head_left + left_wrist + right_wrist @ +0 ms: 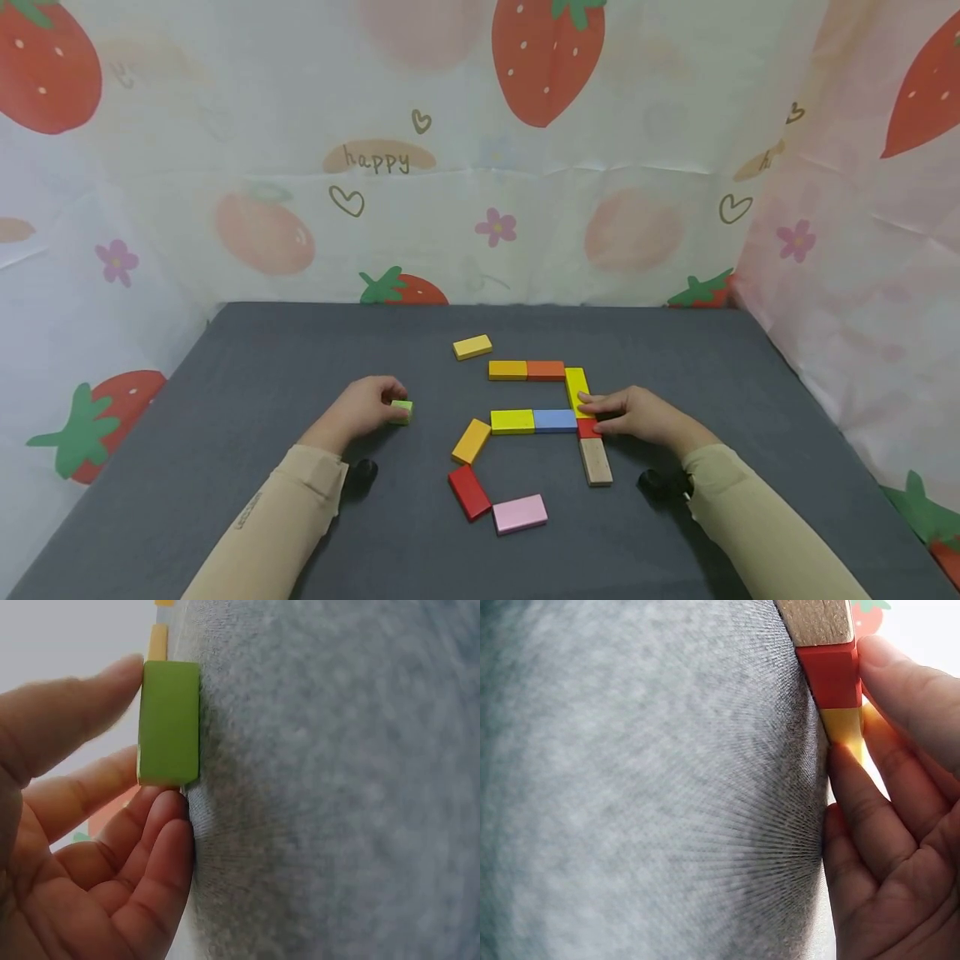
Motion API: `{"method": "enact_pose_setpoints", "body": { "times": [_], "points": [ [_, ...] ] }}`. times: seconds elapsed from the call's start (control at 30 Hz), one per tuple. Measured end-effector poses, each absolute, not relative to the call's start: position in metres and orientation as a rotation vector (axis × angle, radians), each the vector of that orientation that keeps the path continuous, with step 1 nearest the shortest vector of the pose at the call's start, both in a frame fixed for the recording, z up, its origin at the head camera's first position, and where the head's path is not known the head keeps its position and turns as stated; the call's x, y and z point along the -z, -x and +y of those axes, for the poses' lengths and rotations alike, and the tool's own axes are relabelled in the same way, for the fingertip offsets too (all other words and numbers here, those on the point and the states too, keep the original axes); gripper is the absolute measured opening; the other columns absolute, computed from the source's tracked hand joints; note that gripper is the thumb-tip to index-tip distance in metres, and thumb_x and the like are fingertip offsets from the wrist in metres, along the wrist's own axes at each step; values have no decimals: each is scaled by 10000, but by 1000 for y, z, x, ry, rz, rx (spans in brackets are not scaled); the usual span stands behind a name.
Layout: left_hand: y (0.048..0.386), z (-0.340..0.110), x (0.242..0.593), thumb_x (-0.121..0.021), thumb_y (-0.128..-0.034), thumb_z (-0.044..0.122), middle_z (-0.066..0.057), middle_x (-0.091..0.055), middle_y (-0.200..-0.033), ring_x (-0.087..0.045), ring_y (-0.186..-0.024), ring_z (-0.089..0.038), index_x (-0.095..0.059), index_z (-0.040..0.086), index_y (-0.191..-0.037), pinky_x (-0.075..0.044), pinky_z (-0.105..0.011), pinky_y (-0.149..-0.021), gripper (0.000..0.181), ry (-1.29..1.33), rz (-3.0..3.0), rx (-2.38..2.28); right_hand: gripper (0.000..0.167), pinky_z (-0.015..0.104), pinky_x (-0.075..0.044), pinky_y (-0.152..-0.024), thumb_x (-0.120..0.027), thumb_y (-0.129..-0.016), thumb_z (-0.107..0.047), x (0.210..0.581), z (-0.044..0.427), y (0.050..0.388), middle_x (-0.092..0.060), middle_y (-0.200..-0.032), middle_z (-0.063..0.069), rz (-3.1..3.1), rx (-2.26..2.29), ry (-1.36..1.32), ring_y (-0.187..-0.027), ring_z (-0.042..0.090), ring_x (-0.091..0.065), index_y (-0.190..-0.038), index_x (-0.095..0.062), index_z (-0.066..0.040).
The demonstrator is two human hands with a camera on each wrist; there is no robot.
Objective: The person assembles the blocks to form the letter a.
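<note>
In the head view, my left hand (367, 406) is at the left of the layout, holding a small green block (402, 412) between thumb and fingers, low at the dark cloth. The left wrist view shows the green block's (169, 723) long face, with the thumb on one edge and fingers at its lower end. My right hand (643, 415) touches the row's right side: a finger rests on the upright yellow block (575, 385), the thumb on the small red block (587, 428). A wood-coloured block (596, 462) adjoins the red one.
An orange-yellow block (507, 370) and an orange block (545, 371) form the upper row; a yellow block (512, 422) and a blue block (555, 421) the lower. Around them lie a pale yellow block (472, 347), an amber block (471, 442), a red block (469, 492) and a pink block (521, 514).
</note>
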State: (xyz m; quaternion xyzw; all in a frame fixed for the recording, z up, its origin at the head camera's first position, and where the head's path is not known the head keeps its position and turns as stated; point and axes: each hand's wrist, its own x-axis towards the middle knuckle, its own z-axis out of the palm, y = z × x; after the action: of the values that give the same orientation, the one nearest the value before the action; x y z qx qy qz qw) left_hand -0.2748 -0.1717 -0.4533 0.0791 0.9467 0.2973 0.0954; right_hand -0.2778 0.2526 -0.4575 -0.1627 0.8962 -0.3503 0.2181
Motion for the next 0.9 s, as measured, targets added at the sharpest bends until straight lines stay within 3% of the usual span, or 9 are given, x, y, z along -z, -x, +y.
{"method": "enact_pose_setpoints", "body": {
  "times": [0.13, 0.47, 0.67, 0.9],
  "points": [
    [273, -174, 454, -754, -736, 295, -28, -583, -905, -496, -807, -172, -667, 102, -1010, -427, -343, -710, 346, -224, 2810, -847, 393, 523, -264, -1020, -683, -795, -341, 459, 252, 279, -498, -1319, -57, 2489, 955, 436, -1298, 277, -356, -1180, -617, -297],
    [270, -174, 451, -770, -720, 240, -6, -545, -762, -476, -688, -152, -624, 146, -811, -395, -296, -610, 196, -271, 2844, -817, 425, 506, -268, -1022, -678, -800, -326, 455, 252, 277, -486, -1333, -12, 2470, 968, 505, -1305, 286, -339, -1208, -603, -232],
    [267, -171, 448, -769, -723, 205, -20, -546, -768, -485, -666, -162, -567, 136, -848, -401, -302, -581, 247, -278, 2853, -820, 406, 503, -265, -1025, -673, -808, -319, 455, 252, 277, -489, -1329, -16, 2475, 969, 489, -1302, 279, -346, -1201, -609, -239],
    [265, -168, 445, -714, -780, 187, -24, -570, -831, -504, -708, -171, -616, 149, -874, -421, -301, -591, 140, -223, 2858, -916, 402, 491, -277, -1022, -676, -805, -317, 455, 252, 277, -495, -1324, -21, 2482, 956, 496, -1299, 273, -352, -1195, -612, -242]
  ]
}}
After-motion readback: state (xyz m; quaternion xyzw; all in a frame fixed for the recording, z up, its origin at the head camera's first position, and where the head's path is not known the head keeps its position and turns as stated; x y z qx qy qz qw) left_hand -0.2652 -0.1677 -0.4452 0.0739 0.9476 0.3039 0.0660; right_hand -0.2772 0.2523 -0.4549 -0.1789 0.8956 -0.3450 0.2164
